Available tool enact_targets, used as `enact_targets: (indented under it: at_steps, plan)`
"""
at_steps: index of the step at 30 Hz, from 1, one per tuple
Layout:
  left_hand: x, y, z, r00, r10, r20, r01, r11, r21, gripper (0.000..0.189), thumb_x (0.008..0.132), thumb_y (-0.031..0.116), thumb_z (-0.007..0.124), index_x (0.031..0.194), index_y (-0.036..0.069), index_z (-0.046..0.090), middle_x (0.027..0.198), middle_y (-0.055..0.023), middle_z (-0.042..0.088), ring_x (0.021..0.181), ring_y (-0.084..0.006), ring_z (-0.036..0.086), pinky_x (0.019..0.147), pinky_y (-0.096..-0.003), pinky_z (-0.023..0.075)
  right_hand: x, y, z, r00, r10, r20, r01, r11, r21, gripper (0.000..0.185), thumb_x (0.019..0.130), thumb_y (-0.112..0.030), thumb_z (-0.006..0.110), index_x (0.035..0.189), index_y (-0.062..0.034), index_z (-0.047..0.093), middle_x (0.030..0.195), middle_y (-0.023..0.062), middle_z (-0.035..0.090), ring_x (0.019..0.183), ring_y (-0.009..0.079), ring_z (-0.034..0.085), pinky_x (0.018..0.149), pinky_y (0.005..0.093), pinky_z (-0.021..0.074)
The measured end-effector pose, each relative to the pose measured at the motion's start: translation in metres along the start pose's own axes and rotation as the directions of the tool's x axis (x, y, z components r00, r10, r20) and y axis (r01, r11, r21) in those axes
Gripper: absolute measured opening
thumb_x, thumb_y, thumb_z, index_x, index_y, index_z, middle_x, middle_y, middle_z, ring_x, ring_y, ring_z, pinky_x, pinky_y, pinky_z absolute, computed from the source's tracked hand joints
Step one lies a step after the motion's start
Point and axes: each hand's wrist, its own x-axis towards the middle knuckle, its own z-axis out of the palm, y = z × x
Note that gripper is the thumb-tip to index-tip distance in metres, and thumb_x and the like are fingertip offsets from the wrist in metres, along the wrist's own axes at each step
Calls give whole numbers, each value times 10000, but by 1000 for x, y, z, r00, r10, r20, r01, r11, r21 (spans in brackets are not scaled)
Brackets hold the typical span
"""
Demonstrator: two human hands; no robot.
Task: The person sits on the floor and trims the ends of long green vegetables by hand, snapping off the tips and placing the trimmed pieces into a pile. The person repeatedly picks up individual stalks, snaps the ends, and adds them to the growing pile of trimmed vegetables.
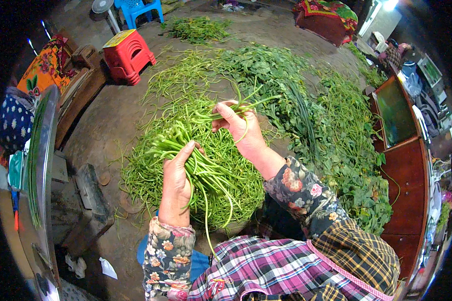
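A thick bundle of long green stems (207,169) is gripped in my left hand (179,177), the thumb pressed across it and the thin ends trailing down to the right. My right hand (237,124), higher up and to the right, pinches a few loose green stems (248,105) between thumb and fingers. Under both hands a large heap of similar thin green stems (147,177) lies on the floor. Beyond it more stems (180,75) are strewn about. The two hands are apart.
Leafy green vines (271,67) are piled on the right, beside a red-brown wooden cabinet (403,188). Stacked red plastic stools (130,54) and a blue plastic chair (139,11) stand at the upper left. A wooden bench (79,98) lies left. Another person (391,54) is at the far right.
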Motion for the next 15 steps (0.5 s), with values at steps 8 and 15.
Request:
enact_targets:
  at_steps: [8, 15]
  plan:
    - [0, -5, -7, 983, -117, 145, 115, 993, 23, 187, 931, 177, 661, 1023, 16, 683, 909, -90, 716, 770, -199, 691, 683, -336, 579, -18, -17, 22, 672, -605, 427, 726, 423, -542, 227, 802, -2, 744, 1017, -52, 692, 1012, 103, 626, 891, 246, 647, 733, 319, 544]
    - [-4, 0, -9, 983, -56, 176, 73, 993, -90, 204, 941, 118, 634, 1102, -1, 670, 1003, -97, 719, 851, -204, 711, 752, -335, 599, -24, -17, 18, 597, -494, 632, 801, 329, -500, 228, 824, -55, 706, 1046, -29, 666, 1053, 129, 623, 935, 297, 660, 764, 357, 555]
